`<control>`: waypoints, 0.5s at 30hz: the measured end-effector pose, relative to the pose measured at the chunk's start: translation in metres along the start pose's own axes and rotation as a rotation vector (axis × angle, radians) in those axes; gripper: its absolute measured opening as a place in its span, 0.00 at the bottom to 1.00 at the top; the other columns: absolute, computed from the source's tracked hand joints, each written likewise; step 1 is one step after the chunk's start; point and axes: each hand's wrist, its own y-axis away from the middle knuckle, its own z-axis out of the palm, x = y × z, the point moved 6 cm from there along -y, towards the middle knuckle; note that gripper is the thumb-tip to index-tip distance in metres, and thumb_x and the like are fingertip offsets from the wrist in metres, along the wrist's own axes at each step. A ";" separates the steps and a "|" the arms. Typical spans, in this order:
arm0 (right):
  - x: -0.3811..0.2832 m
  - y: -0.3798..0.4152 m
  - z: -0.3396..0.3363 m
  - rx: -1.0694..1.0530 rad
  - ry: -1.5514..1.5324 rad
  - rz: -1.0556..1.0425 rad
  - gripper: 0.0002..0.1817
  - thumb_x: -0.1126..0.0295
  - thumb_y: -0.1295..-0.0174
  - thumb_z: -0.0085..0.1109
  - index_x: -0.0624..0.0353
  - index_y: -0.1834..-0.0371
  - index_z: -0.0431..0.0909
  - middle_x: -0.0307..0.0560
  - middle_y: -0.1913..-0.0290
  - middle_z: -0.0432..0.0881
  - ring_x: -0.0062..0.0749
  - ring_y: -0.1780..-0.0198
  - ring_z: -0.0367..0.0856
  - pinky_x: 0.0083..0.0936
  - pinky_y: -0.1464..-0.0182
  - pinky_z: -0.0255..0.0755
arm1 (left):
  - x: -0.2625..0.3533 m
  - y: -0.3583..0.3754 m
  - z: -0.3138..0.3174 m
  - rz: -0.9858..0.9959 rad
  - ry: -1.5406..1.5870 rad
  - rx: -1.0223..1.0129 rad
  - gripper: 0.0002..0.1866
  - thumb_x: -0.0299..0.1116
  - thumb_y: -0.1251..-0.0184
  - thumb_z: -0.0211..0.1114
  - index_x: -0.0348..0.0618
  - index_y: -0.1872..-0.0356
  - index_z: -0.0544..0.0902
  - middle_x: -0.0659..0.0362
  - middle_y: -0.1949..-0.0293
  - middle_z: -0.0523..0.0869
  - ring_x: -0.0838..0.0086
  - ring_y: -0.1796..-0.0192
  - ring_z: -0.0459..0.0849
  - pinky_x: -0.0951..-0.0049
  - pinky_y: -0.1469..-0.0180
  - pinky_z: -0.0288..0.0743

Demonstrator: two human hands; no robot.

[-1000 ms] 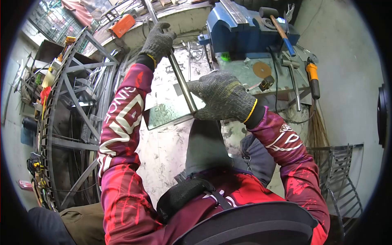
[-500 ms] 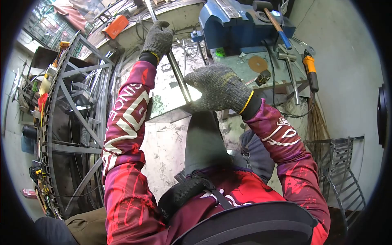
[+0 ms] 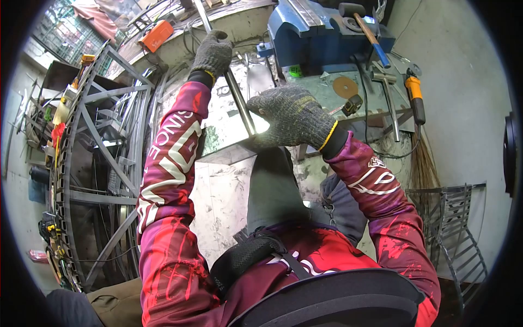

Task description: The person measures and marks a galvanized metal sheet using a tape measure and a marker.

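A long shiny metal tube slants from the top of the view down to the near edge of the metal-topped bench. Higher up, my left hand, in a grey knit glove, is closed around it. My right hand, gloved alike, is at the tube's lower end. Its thumb lies against the tube's side and its fingers curve by the end, with a gap between thumb and fingers. Some right fingertips are hard to make out.
Right of the tube are a blue bench vise, a tape measure, a cutting disc, a hammer, a metal T-shaped tool and an orange angle grinder. A steel rack holding metal stock stands left.
My left hand and the upper tube have shifted very slightly, toward the right and down. My right hand keeps its place at the lower end.
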 end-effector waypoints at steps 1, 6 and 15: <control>0.000 0.000 -0.001 0.026 0.007 -0.007 0.25 0.47 0.46 0.70 0.47 0.48 0.89 0.54 0.56 0.91 0.55 0.51 0.91 0.52 0.47 0.83 | 0.001 0.000 0.000 0.001 -0.018 0.000 0.22 0.39 0.27 0.64 0.38 0.37 0.83 0.39 0.54 0.92 0.54 0.54 0.93 0.61 0.47 0.86; 0.001 0.000 -0.001 0.010 0.028 -0.009 0.25 0.46 0.46 0.70 0.47 0.49 0.89 0.53 0.57 0.91 0.55 0.53 0.91 0.52 0.50 0.83 | 0.022 0.015 -0.008 -0.152 0.010 -0.115 0.21 0.42 0.26 0.64 0.39 0.40 0.84 0.41 0.58 0.92 0.56 0.60 0.93 0.59 0.51 0.87; 0.002 -0.005 0.000 -0.060 0.042 -0.011 0.38 0.33 0.45 0.71 0.56 0.47 0.86 0.57 0.54 0.89 0.57 0.50 0.89 0.50 0.47 0.81 | 0.023 0.025 -0.007 -0.084 0.003 -0.227 0.16 0.41 0.22 0.64 0.39 0.46 0.83 0.60 0.77 0.78 0.71 0.81 0.77 0.64 0.79 0.72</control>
